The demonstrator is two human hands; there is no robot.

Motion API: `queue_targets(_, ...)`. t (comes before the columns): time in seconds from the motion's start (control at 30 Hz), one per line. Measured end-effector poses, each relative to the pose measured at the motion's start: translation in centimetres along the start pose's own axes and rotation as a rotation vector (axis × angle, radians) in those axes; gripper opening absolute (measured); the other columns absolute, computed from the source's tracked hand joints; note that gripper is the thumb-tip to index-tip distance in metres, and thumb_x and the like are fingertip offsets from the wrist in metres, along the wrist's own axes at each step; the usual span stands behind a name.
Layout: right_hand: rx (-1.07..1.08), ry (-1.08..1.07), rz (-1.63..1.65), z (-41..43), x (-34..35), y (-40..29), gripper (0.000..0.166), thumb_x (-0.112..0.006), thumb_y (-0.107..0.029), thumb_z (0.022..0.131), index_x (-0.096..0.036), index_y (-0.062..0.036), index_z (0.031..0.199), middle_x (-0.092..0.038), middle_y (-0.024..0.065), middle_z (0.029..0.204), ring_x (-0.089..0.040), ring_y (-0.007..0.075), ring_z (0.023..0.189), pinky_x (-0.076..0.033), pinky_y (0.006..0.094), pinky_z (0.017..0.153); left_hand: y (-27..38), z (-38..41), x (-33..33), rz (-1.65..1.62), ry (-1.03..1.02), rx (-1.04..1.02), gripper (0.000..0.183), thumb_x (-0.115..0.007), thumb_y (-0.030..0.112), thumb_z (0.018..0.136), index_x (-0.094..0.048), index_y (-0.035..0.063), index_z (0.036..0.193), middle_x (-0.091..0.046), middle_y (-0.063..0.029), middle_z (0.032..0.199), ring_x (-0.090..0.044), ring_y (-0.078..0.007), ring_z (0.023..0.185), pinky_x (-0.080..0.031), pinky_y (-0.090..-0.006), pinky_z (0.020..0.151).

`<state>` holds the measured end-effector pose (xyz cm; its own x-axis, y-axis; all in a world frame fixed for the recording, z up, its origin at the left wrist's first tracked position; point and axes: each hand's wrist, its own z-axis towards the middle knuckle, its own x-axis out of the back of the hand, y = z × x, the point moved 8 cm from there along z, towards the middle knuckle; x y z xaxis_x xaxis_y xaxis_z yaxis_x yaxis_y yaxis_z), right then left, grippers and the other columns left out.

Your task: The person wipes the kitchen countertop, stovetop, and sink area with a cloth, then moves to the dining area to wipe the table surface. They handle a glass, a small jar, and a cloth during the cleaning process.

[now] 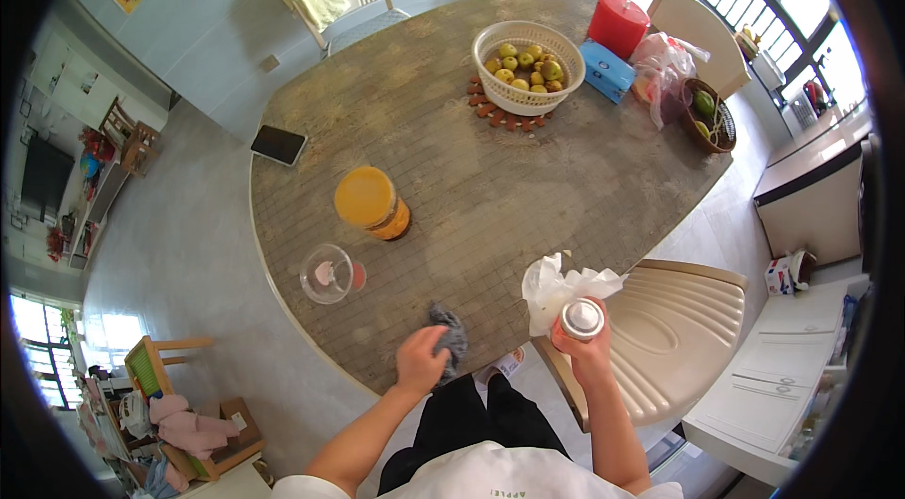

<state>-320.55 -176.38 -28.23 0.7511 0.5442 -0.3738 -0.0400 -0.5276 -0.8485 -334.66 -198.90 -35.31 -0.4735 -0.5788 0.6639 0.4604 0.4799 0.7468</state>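
Observation:
Near the front table edge, my left hand [422, 360] has its fingers closed on a crumpled dark grey cloth [456, 336]. The fingertips blend into its folds. My right hand [592, 350] grips an upright container with a round silver-and-white top [582, 319]; its body is mostly hidden beneath the top and my fingers. Crumpled white tissue or thin plastic [548, 290] lies at the table edge, just behind that container. Left of centre stand a jar with an orange lid [365, 196] and a clear cup [326, 274], with something pinkish seen through it.
A white plastic basket of fruit [529, 100] rests on a brown trivet [488, 110]. Beyond it are a red canister [618, 25], blue tissue pack [606, 71], plastic bag [664, 68] and brown basket [720, 138]. A phone [278, 145] lies far left. A beige chair [672, 336] stands at right.

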Motion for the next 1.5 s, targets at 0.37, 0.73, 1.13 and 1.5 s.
queue_targets(0.37,0.070,0.174,0.135,-1.5,5.4,-3.0,0.058,-0.069,0.006,0.059,-0.039,-0.0053,0.107,-0.055,0.0078,0.080,-0.055,0.0141,0.069,-0.044,0.0254,0.055,-2.5,0.8,-0.1,0.604,0.302,0.323,0.066,-0.058,0.009,0.074,-0.026,-0.0074,0.130,-0.027,-0.0287,0.134,-0.023,-0.0450,0.125,-0.017,-0.0514,0.104)
queue_targets(0.73,0.126,0.287,0.094,-4.2,9.8,-3.2,0.068,-0.072,0.000,0.055,-0.036,-0.0041,0.113,-0.053,0.0062,0.073,-0.053,0.0137,0.062,-0.044,0.0260,0.054,12.9,20.7,-17.3,0.218,0.196,-0.291,0.039,-0.047,0.001,0.076,-0.048,0.0015,0.115,-0.050,-0.0146,0.118,-0.044,-0.0325,0.113,-0.033,-0.0418,0.097)
queue_targets(1.13,0.175,0.232,-0.176,-4.5,8.1,-1.1,0.075,-0.072,0.000,0.055,-0.034,-0.0058,0.119,-0.055,0.0058,0.081,-0.055,0.0131,0.069,-0.047,0.0249,0.061,10.8,9.4,7.2,-0.457,0.032,0.174,0.031,-0.056,0.001,0.076,-0.058,0.0067,0.107,-0.063,-0.0074,0.096,-0.058,-0.0149,0.090,-0.046,-0.0278,0.079)
queue_targets(1.5,0.048,0.199,-0.212,-1.2,3.8,0.5,0.073,-0.069,0.005,0.055,-0.034,-0.0048,0.118,-0.054,0.0055,0.083,-0.056,0.0137,0.073,-0.046,0.0270,0.069,-8.7,13.0,33.6,-0.707,0.773,0.182,0.035,-0.060,0.000,0.074,-0.054,0.0011,0.109,-0.059,-0.0114,0.103,-0.056,-0.0208,0.092,-0.045,-0.0319,0.082)
